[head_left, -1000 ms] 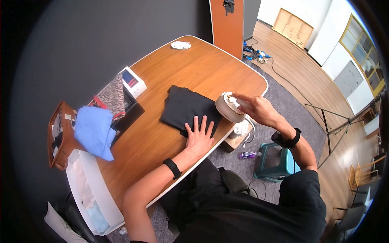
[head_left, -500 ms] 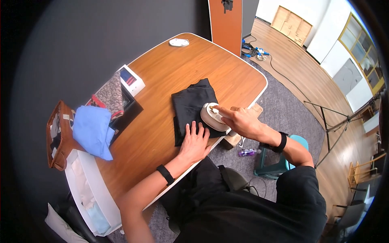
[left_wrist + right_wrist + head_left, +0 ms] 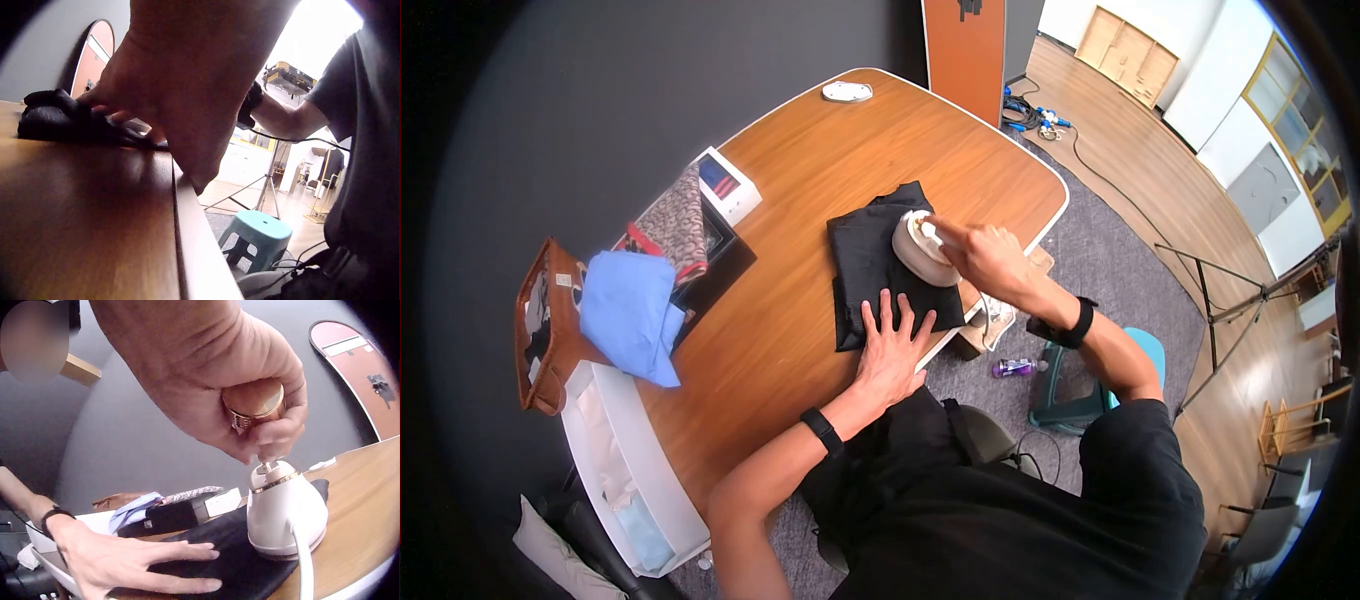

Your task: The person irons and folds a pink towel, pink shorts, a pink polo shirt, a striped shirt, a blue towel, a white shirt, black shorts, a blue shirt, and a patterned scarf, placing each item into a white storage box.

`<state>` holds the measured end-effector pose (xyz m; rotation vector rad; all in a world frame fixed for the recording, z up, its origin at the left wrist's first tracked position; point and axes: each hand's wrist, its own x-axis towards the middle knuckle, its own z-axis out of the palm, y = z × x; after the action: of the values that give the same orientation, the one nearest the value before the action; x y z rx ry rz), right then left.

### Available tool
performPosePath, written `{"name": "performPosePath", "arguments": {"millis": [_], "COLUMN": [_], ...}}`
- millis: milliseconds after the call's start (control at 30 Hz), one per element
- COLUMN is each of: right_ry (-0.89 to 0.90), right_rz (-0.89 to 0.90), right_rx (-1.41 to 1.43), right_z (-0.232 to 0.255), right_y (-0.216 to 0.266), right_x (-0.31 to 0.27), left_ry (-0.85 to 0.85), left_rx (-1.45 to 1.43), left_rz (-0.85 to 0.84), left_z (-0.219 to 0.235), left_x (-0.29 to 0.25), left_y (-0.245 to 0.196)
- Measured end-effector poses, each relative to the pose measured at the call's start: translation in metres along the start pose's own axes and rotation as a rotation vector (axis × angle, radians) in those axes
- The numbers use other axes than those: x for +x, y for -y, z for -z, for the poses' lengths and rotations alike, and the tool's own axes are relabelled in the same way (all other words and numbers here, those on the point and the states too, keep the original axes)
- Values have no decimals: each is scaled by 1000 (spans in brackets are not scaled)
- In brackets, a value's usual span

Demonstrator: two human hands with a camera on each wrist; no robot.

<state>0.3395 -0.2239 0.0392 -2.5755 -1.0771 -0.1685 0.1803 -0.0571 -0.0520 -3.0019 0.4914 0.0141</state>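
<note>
A folded black cloth garment (image 3: 862,245) lies on the wooden table near its front edge. On its right part sits a white handheld steam iron (image 3: 284,512) with gold trim and a cord at its side. My right hand (image 3: 992,262) grips the iron's handle, the fingers wrapped round it in the right wrist view. With fingers spread and straight, my left hand (image 3: 890,358) presses on the garment's near edge, left of the iron. The left wrist view shows that hand's fingertips on the black cloth, much of the hand in shadow.
Along the table's left side stand a white box (image 3: 730,190), a patterned cloth (image 3: 670,225), a blue cloth (image 3: 628,310), a brown bag (image 3: 550,330) and a white tray (image 3: 675,510). A teal stool (image 3: 259,228) and a purple bottle (image 3: 1012,368) are beside the table.
The iron has moved left from the garment's right edge onto its surface, then slightly away from me. The garment has changed in outline. My left hand stays near its front edge.
</note>
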Motion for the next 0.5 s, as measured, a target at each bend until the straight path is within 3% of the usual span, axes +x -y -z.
{"name": "performPosePath", "arguments": {"millis": [133,500], "right_ry": [-85,-49], "right_rz": [-59,-121], "right_rx": [-58,-108], "right_z": [-13,-18], "right_y": [-20,-59], "right_x": [33,98], "left_ry": [1,-37], "left_rx": [-18,-25], "left_rz": [-5,-25], "left_z": [1,-5], "left_x": [-1,-7], "left_y": [1,4]}}
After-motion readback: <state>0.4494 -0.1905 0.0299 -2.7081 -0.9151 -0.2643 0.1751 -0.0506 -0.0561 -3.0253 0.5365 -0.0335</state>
